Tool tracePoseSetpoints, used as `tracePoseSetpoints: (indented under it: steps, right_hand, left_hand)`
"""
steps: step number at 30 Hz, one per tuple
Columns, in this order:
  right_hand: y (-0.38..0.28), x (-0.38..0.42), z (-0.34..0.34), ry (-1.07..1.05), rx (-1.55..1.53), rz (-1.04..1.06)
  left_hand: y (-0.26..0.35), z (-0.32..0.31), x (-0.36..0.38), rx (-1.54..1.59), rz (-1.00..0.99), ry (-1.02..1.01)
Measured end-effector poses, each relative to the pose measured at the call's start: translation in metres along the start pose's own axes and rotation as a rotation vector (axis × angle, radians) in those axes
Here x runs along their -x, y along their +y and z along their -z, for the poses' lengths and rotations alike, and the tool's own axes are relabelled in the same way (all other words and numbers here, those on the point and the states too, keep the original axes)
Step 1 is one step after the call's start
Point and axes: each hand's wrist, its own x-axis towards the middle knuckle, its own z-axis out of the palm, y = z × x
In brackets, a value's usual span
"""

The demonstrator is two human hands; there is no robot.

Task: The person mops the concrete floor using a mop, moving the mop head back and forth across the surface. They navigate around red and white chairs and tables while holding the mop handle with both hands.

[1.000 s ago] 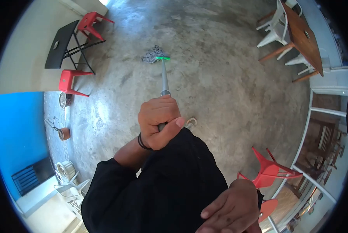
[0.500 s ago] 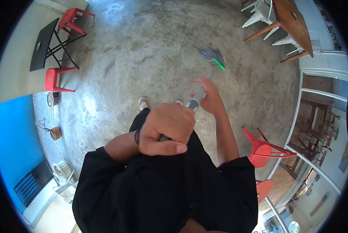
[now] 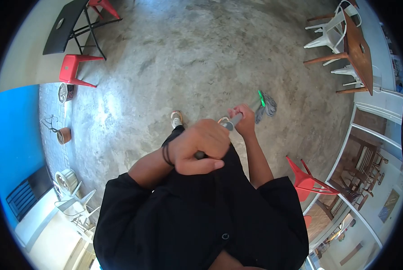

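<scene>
My left hand (image 3: 201, 145) is wrapped around the top end of a mop handle (image 3: 236, 119), close in front of my body. Lower on the same grey handle, my right hand (image 3: 244, 120) is closed around it. Beyond the right hand, the mop head (image 3: 269, 107) of grey strands with a bright green clamp rests on the concrete floor (image 3: 179, 67), to the right of my feet. Part of the handle is hidden by my hands.
A red chair (image 3: 298, 177) stands at the right near glass doors. A wooden table (image 3: 358, 49) with white chairs (image 3: 329, 38) is at the upper right. On the left are a black folding table (image 3: 64, 27), a red stool (image 3: 73, 69) and a plant pot (image 3: 64, 135).
The mop head has swung right and nearer to me, with its strands now on the far right of the clamp. Both hands keep their hold, and the view has shifted.
</scene>
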Motion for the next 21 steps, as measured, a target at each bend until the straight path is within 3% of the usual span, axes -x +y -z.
tracePoseSetpoints:
  steps: [4, 13, 18, 21]
  right_hand:
    - [-0.065, -0.049, -0.104, -0.042, -0.104, 0.167]
    - [-0.176, -0.107, -0.332, -0.584, -0.164, 0.517]
    - [-0.229, -0.086, -0.412, -0.703, -0.123, 0.497]
    - [-0.241, -0.072, -0.434, -0.758, -0.134, 0.409]
  left_hand:
    - [0.073, 0.058, 0.057, -0.130, -0.063, 0.156]
    - [0.191, 0.087, 0.203, -0.503, -0.089, 0.774]
    - [0.213, 0.076, 0.247, -0.648, -0.032, 1.079]
    - [0.216, 0.068, 0.254, -0.658, -0.052, 1.142]
